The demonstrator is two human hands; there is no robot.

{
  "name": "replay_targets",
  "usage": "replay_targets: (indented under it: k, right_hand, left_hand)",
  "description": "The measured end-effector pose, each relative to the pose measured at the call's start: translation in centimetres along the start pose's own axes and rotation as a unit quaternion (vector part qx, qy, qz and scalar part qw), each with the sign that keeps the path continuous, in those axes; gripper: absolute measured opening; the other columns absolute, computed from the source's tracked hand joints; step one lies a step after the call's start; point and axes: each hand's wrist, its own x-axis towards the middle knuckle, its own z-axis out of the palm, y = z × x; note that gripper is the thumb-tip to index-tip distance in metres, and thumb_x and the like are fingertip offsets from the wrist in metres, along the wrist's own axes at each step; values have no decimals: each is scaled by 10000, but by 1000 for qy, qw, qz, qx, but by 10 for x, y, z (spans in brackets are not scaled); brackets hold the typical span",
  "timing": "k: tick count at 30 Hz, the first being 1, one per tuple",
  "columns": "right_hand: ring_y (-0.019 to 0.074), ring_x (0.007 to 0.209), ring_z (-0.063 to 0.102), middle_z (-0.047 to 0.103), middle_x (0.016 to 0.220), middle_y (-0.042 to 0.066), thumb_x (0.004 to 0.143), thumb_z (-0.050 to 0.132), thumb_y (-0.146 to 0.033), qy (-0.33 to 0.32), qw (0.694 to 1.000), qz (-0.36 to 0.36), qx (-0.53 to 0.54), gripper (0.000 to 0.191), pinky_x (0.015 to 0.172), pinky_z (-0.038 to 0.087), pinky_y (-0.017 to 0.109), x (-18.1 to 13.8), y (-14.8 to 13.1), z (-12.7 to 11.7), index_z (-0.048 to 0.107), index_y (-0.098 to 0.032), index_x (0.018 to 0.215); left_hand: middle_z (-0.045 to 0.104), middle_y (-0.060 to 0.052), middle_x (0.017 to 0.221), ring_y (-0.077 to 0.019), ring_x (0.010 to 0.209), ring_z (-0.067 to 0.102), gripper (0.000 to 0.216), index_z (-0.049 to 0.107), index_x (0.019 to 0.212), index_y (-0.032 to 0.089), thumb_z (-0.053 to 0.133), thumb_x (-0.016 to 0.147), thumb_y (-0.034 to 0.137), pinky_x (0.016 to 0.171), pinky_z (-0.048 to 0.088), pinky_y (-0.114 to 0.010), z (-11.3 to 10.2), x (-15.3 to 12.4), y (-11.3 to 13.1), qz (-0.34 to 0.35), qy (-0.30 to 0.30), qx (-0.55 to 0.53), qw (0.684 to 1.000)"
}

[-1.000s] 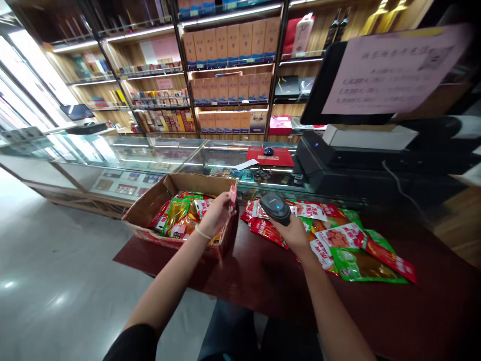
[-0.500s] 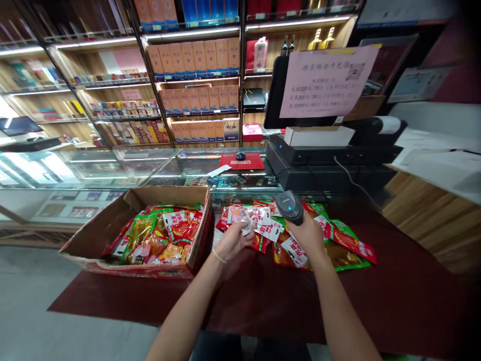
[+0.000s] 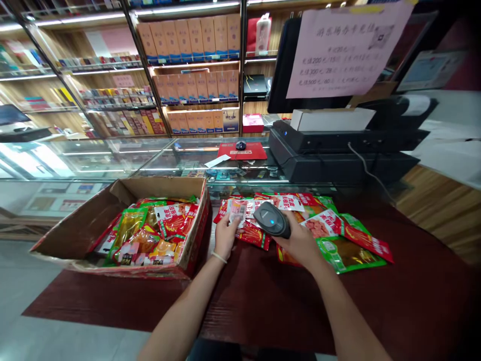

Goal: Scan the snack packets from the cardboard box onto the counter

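**Scanner [image 3: 271, 219] Closing In on One Small Packet [image 3: 237, 208]**

From where I'm standing, things are tightening up at the work counter. Half a second ago the scanner and the small packet were sitting farther apart; now the packet is lying just beside the scanner's head, at about 9 o'clock from it. A second ago the left hand [image 3: 225, 238] was hovering by the wall of the cardboard box [image 3: 171, 188]; now it is working above the near-left end of a heap of pouches [image 3: 321, 223].

The left hand is pinching the small packet between thumb and fingers, tilting up a face that is showing what looks like a barcode. The right hand [image 3: 302, 245] is wrapping round the scanner's handle; its trigger finger is hiding from view, so I'm not able to tell whether it is pressing. A blue light is glowing on top.

Taking the person's straight-ahead as 12, the box of pouches is standing between 10 and 11, the heap is spreading from 12 to 2 across the dark red tabletop [image 3: 244, 306], and the monitor [image 3: 281, 75] is rising beyond at 1.

To my eye, the closing gap is putting the work right at the reading stage; whether anything is registering isn't showing.
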Motion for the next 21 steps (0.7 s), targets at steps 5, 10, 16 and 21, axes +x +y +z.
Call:
replay_targets:
  k: [5,10,16,21]
  right_hand:
    - [314,869,709,745,923,48,782,672,-402,-23,999,-6,-23,444,630,428,302,-1,1,4,538,-276,1187]
    - [304,883,706,741,927,40,795,663,-413,-31,999,-9,-5,420,643,437,303,-1,3,5,550,-284,1178]
    - [287,869,694,734,949,46,781,677,-467,42,996,68,39,446,648,447,307,5,7,2,549,-290,1170]
    - [298,887,688,724,936,61,774,670,-482,89,990,90,54,384,667,460,321,6,8,0,560,-274,1077]
  left_hand:
    - [686,-24,888,-148,684,661,324,608,993,153,695,759,360,588,534,-243,-1,0,2,13,24,13,1000]
    - [677,-36,908,-158,705,665,268,575,1004,159,645,804,324,603,527,-252,0,0,5,10,26,36,999]
    - [693,-73,1092,-208,980,659,259,593,1141,212,568,902,307,887,518,-338,-12,-4,8,163,44,268,948]
    - [643,-93,1277,-254,1216,558,357,671,1166,232,506,868,127,1084,399,-438,-15,-7,2,254,-102,484,831]
